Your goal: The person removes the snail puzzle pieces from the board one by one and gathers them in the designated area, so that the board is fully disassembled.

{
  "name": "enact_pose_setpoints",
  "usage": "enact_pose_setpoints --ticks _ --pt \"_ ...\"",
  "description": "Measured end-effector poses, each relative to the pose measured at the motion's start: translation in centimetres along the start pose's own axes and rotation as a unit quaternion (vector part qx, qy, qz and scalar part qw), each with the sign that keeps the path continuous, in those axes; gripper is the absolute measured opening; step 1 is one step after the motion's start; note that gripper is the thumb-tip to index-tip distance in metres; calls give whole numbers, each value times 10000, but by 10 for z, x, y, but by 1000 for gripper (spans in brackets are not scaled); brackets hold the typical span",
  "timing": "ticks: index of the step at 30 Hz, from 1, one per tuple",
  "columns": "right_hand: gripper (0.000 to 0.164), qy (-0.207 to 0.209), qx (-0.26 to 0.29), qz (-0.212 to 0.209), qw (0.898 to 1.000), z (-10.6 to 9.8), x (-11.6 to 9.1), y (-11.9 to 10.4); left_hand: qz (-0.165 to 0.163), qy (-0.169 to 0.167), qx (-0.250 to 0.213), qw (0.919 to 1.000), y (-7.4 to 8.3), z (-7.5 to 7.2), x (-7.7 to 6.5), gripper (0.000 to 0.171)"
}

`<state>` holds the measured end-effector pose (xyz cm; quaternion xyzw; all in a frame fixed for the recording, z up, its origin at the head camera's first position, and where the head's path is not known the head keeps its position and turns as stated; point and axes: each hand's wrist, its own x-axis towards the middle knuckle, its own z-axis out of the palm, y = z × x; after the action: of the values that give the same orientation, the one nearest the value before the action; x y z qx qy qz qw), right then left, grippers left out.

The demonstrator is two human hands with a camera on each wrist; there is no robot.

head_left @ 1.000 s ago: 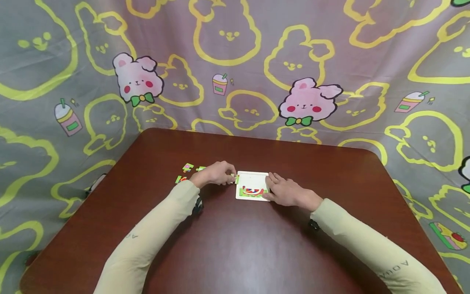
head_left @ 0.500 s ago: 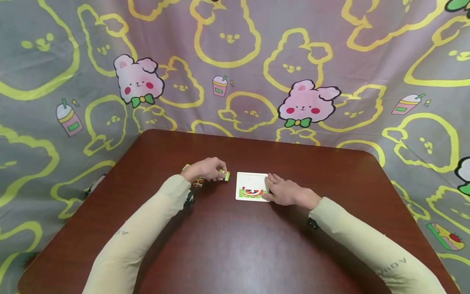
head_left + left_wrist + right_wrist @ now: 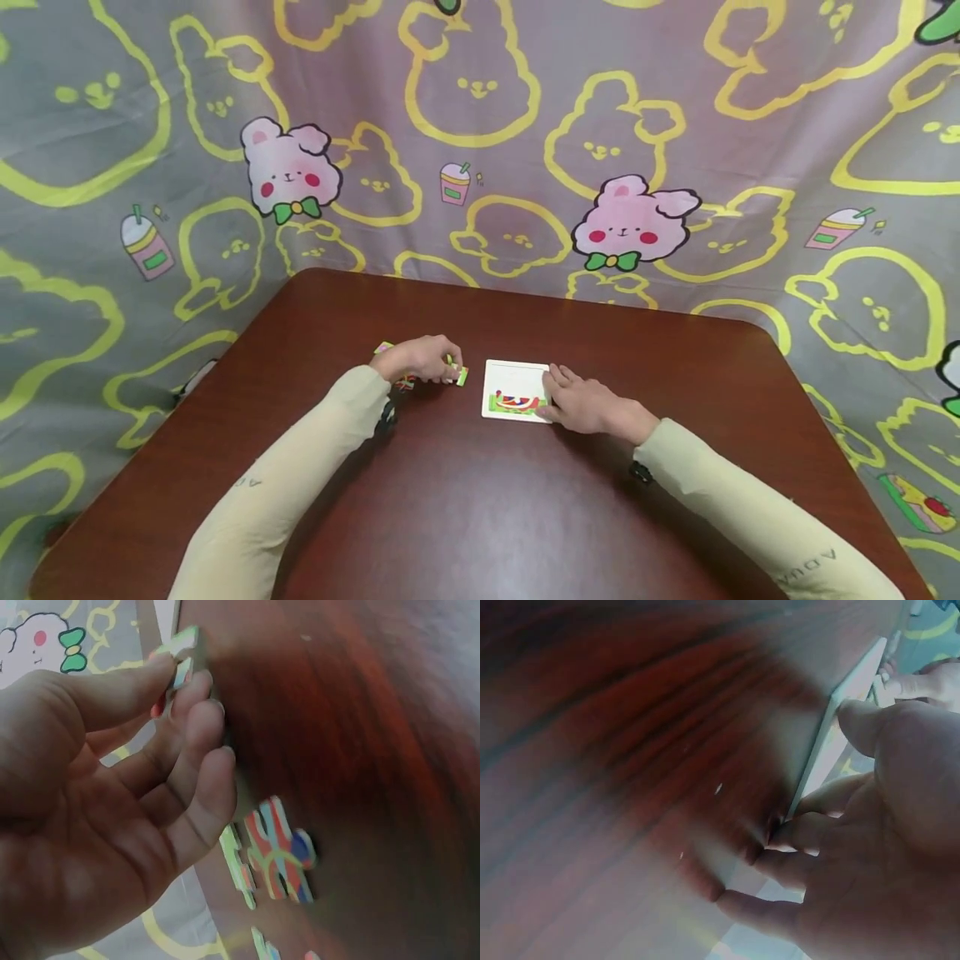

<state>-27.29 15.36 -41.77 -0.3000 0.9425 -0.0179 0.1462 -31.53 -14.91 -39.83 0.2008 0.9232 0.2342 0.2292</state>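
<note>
Between thumb and fingertips my left hand (image 3: 429,358) pinches a jigsaw piece (image 3: 185,646) with green, white and red on it. This hand is just left of a white puzzle tray (image 3: 516,372), above the table. Along the tray's near side lies a joined strip of pieces (image 3: 517,403) in red, white, blue and green. My right hand (image 3: 588,403) rests at the tray's right edge, its fingers extended, the thumb on the rim in the right wrist view. Below the left hand lies a loose red and blue jigsaw piece (image 3: 280,851) on the table.
More loose pieces, one of them green-edged (image 3: 238,866), lie around and partly behind the left hand. A pink and green piece (image 3: 383,347) shows past the left wrist. The brown table (image 3: 480,500) ends at a patterned curtain (image 3: 517,150) behind.
My left hand has moved left, away from the tray's left edge, still pinching a jigsaw piece. It stays near there over the last half second. The right hand keeps its place on the tray.
</note>
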Motion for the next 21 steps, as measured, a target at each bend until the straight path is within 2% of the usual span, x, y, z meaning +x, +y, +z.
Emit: enact_pose_setpoints --ticks 5,8,11,14,21 --pt "76 8 74 -38 10000 0 0 -1 -49 -160 31 9999 -2 2 -7 6" --pt "75 -47 160 -95 9998 0 0 -2 -62 -376 130 9992 -4 3 -12 4" --pt "75 -137 166 -103 9997 -1 0 -3 56 -523 238 9983 -4 4 -14 4" --pt "74 -117 152 -66 9998 -2 -1 -2 180 -489 364 9980 -1 4 -14 4" --pt "75 -118 236 23 9997 -2 -3 -1 12 -383 443 9983 5 2 -13 5"
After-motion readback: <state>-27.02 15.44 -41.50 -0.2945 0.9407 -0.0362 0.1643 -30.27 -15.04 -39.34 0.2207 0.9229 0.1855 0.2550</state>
